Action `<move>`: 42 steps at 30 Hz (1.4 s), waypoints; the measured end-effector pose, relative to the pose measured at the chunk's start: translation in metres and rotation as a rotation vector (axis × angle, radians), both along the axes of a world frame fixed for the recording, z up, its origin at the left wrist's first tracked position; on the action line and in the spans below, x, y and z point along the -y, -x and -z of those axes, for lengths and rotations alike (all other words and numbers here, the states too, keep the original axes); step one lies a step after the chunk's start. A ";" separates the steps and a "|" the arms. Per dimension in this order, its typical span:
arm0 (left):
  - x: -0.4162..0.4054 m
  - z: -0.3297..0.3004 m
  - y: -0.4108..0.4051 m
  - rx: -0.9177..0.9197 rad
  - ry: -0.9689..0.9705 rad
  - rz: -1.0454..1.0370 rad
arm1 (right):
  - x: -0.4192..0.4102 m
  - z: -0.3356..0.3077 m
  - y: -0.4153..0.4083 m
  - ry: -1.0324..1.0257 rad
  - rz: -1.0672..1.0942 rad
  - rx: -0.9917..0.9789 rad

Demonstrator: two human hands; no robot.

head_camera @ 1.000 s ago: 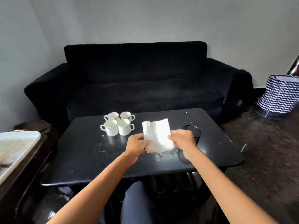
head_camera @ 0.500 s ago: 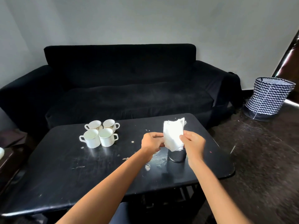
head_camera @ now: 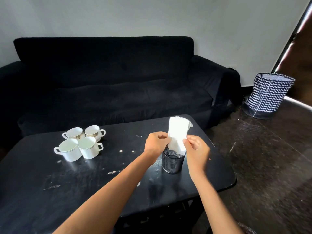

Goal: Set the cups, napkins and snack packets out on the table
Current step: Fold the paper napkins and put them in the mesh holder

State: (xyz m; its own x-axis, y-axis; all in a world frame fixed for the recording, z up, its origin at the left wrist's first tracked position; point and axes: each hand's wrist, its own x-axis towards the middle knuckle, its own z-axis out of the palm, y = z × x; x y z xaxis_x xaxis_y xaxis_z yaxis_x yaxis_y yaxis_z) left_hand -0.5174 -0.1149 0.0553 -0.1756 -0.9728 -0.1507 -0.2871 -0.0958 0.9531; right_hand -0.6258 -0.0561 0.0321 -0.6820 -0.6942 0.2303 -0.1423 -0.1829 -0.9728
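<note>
I see the left hand (head_camera: 156, 142) and right hand (head_camera: 195, 146) each pinching a side of the white napkins (head_camera: 178, 134), whose lower end sits in the black mesh holder (head_camera: 172, 162) on the worktop (head_camera: 50, 183), right of four cups (head_camera: 81, 143).

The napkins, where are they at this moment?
In the head view the napkins stand in the black mesh holder on the table's right part, pinched between both hands, right of the four cups.
</note>
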 end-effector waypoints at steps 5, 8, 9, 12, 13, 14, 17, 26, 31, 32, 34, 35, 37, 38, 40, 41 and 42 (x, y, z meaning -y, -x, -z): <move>0.001 0.009 0.004 0.243 0.090 -0.035 | 0.003 0.009 -0.003 -0.080 0.006 -0.041; -0.001 0.016 0.005 0.377 0.122 -0.037 | -0.003 0.016 -0.005 -0.200 0.023 -0.175; -0.001 0.019 0.006 0.402 0.130 -0.034 | -0.006 0.019 -0.005 -0.247 0.043 -0.233; -0.002 0.028 0.008 0.441 0.140 -0.036 | -0.010 0.024 -0.003 -0.390 0.082 -0.288; -0.003 0.029 0.009 0.439 0.141 -0.037 | -0.011 0.025 -0.003 -0.419 0.075 -0.287; -0.003 0.031 0.010 0.434 0.144 -0.038 | -0.011 0.026 -0.002 -0.437 0.068 -0.296; -0.004 0.033 0.014 0.429 0.155 -0.038 | -0.012 0.029 -0.001 -0.467 0.042 -0.343; -0.014 0.049 0.012 0.455 0.220 -0.127 | -0.014 0.029 -0.006 -0.455 0.161 -0.413; -0.021 0.057 0.008 0.513 0.280 -0.013 | -0.014 0.029 -0.007 -0.327 0.161 -0.426; -0.021 0.059 0.008 0.523 0.292 0.024 | -0.014 0.030 -0.007 -0.326 0.129 -0.447; -0.023 0.061 0.009 0.538 0.309 0.092 | -0.013 0.035 -0.006 -0.357 0.071 -0.516; -0.023 0.061 0.011 0.548 0.305 0.120 | -0.013 0.037 -0.006 -0.381 0.056 -0.544; -0.023 0.061 0.013 0.560 0.280 0.153 | -0.013 0.041 -0.005 -0.427 0.033 -0.570; -0.023 0.061 0.014 0.547 0.269 0.152 | -0.013 0.042 -0.005 -0.436 0.023 -0.571; -0.024 0.063 0.014 0.478 0.274 0.124 | -0.014 0.044 -0.006 -0.412 0.010 -0.550; -0.025 0.064 0.013 0.430 0.288 0.103 | -0.015 0.045 -0.006 -0.382 0.002 -0.519; -0.026 0.066 0.012 0.373 0.299 0.082 | -0.016 0.045 -0.005 -0.346 -0.008 -0.468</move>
State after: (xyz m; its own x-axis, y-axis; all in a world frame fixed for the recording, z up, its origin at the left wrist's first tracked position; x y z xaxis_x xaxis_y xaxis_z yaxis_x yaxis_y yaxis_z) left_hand -0.5290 -0.0888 -0.0111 -0.2411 -0.9682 0.0662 -0.6097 0.2042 0.7659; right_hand -0.6206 -0.0405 -0.0133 -0.5565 -0.7876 0.2645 -0.5714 0.1316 -0.8101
